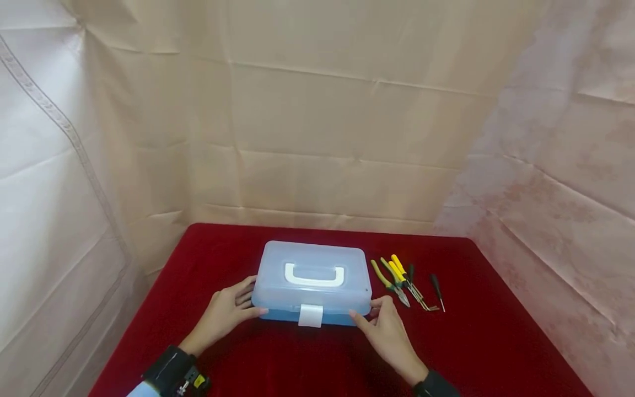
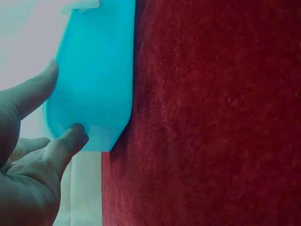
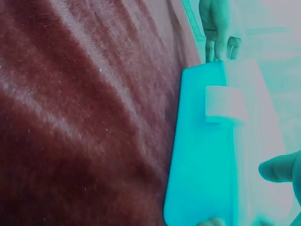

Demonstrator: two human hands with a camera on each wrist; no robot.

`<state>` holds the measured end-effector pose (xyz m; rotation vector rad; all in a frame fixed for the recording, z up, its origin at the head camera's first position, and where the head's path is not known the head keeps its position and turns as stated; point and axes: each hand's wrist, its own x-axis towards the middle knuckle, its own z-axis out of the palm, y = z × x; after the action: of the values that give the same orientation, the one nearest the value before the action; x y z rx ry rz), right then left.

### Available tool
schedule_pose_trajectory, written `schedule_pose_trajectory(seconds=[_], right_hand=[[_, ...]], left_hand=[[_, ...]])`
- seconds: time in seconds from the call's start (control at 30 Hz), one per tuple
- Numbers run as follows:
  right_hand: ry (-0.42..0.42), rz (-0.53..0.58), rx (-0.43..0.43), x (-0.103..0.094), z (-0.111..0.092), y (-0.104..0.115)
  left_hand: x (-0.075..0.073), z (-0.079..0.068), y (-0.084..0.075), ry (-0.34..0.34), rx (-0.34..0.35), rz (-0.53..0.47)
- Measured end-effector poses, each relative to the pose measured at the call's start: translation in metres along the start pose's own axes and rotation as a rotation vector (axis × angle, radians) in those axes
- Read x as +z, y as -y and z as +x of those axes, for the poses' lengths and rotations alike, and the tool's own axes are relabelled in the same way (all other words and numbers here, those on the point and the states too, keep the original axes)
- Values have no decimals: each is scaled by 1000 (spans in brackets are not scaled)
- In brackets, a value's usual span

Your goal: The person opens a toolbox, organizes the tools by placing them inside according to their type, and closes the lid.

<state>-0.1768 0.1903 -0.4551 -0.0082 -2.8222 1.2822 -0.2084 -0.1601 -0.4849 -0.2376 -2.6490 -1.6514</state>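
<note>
A toolbox [image 1: 312, 278] with a translucent lid and a blue base sits on the red cloth, its lid down. On the lid lies a white carrying handle [image 1: 315, 281], and a white latch [image 1: 310, 316] hangs over the front. At the box's left front corner my left hand [image 1: 229, 310] holds it, thumb on the front edge and fingers along the side. My right hand [image 1: 387, 330] holds the right front corner, with its thumb at the front and fingers at the end. The left wrist view shows fingertips touching the blue base [image 2: 96, 80].
Right of the box lie pliers [image 1: 397, 286], yellow-handled tools [image 1: 399, 267], several hex keys [image 1: 421, 300] and a small dark-handled screwdriver [image 1: 437, 291]. The red-covered table [image 1: 496, 342] is bordered by hanging beige cloth [image 1: 322, 110] at the back and sides.
</note>
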Motion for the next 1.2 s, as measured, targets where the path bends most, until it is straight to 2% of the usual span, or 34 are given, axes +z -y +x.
schedule_pose_trajectory(seconds=[0.1,0.23,0.33,0.4,0.63,0.8,0.93,1.1,1.2], right_hand=[[115,42,-73,-3,-5,3],[374,94,-277,5,-5,5],[454,71,-391,17,-2,4],[444,51,-405,23,1,4],[344,147,-298,32,4,15],[292,164,-303,35,5,25],[275,110,-319,38,4,27],[184,-98,-404,43,4,30],[170,-133,-429,45,5,33]], left_hand=[[-1,0,1,-1,2,30],[-2,1,4,-25,1,59],[-2,2,6,-28,14,58],[-1,3,7,-16,26,54],[0,0,7,-16,3,50],[-1,0,7,-25,5,50],[-1,1,7,-31,16,64],[-2,1,8,-18,13,78],[-4,1,8,-5,6,66]])
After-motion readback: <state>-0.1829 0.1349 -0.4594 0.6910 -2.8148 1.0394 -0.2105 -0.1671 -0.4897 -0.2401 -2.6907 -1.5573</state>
